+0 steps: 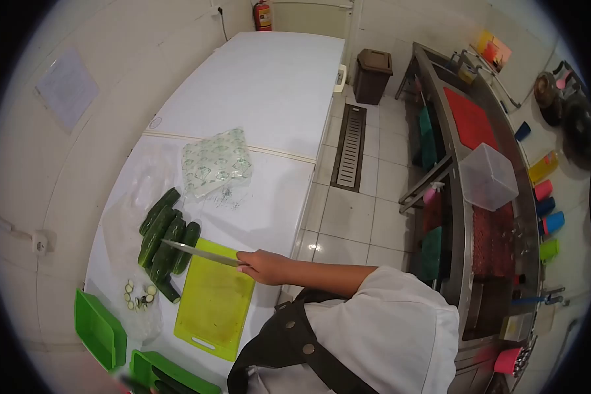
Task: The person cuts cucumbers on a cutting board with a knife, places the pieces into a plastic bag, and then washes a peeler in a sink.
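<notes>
My right hand [261, 266] is closed round the handle of a kitchen knife [200, 252]. The blade points left over the yellow-green cutting board [218, 299], its tip beside or over the dark green zucchinis [169, 241]. Several of these lie in a pile left of the board, on a clear plastic sheet. Small cut zucchini ends [138, 297] are gathered below the pile. At the bottom left edge, a green tray [177, 368] has dark zucchinis in it, and a blurred dark shape shows beside it. I cannot make out my left hand.
A second green tray [100, 328] sits at the worktop's left edge. A folded printed plastic bag [217, 163] lies beyond the board on the white chest lid [262, 85]. To the right, across a tiled floor with a drain grate [349, 148], runs a steel sink counter [463, 167].
</notes>
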`<action>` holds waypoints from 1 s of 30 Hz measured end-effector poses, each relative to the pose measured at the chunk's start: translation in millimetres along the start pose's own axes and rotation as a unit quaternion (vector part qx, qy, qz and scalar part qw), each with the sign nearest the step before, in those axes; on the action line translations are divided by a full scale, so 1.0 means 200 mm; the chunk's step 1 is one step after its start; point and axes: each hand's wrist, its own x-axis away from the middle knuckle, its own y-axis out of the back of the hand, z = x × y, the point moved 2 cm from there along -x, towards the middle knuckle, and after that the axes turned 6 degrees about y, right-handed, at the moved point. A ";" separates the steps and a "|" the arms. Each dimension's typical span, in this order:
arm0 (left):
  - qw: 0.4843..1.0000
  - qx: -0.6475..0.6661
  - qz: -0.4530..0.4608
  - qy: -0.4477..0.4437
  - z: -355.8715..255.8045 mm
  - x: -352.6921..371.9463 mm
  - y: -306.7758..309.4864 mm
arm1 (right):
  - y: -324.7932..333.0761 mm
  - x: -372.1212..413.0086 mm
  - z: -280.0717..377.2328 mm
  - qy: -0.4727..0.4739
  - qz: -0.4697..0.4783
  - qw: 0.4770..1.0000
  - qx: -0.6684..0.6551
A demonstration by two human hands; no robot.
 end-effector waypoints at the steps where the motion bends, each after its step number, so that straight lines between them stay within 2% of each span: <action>1: 0.994 0.051 0.046 -0.090 -0.24 0.00 0.01 | 0.00 0.01 -0.02 0.001 -0.012 1.000 -0.010; 2: 0.988 0.051 0.128 -0.069 -0.22 0.02 -0.10 | 0.00 0.01 -0.01 0.000 -0.014 1.000 -0.005; 3: 0.950 0.151 0.274 0.004 -0.15 0.08 -0.27 | -0.01 0.01 -0.01 -0.007 -0.013 1.000 0.001; 4: 0.934 0.143 0.326 0.014 -0.34 0.19 -0.31 | -0.03 0.01 -0.02 -0.015 -0.004 1.000 0.005; 5: 0.910 0.201 0.361 -0.022 -0.35 0.30 -0.46 | -0.04 0.02 -0.02 -0.041 0.003 0.999 0.009; 6: 0.854 0.250 0.456 0.023 -0.51 0.38 -0.47 | -0.06 0.02 -0.04 -0.064 0.023 0.998 0.009; 7: 0.860 0.230 0.455 -0.034 -0.51 0.47 -0.58 | -0.08 0.04 -0.09 -0.020 0.001 1.000 0.007; 8: 0.888 0.148 0.424 -0.098 -0.54 0.55 -0.61 | -0.13 0.06 -0.20 0.018 -0.024 1.000 -0.005; 9: 0.890 0.131 0.416 -0.128 -0.53 0.60 -0.66 | -0.12 0.07 -0.19 -0.088 0.013 0.995 0.052; 10: 0.899 0.119 0.403 -0.122 -0.55 0.62 -0.67 | -0.10 0.09 -0.18 -0.064 0.026 0.997 0.028; 11: 0.895 0.111 0.415 -0.120 -0.57 0.61 -0.66 | -0.09 0.10 -0.16 -0.047 -0.002 0.999 0.008; 12: 0.884 0.114 0.428 -0.150 -0.58 0.58 -0.66 | -0.10 0.10 -0.13 -0.099 0.020 0.994 0.034; 13: 0.899 0.125 0.380 -0.178 -0.58 0.59 -0.66 | -0.11 0.09 -0.11 -0.150 0.036 0.986 0.069; 17: 0.874 0.140 0.410 -0.221 -0.69 0.58 -0.65 | -0.23 0.11 -0.15 -0.123 0.100 0.980 0.119; 21: 0.855 0.143 0.460 -0.193 -0.70 0.63 -0.68 | -0.30 0.09 -0.12 -0.127 0.154 0.969 0.146; 26: 0.855 0.106 0.453 -0.228 -0.73 0.63 -0.67 | -0.27 0.06 -0.04 -0.180 0.247 0.933 0.193; 30: 0.857 0.106 0.445 -0.238 -0.73 0.63 -0.68 | -0.26 0.07 -0.07 -0.171 0.252 0.932 0.196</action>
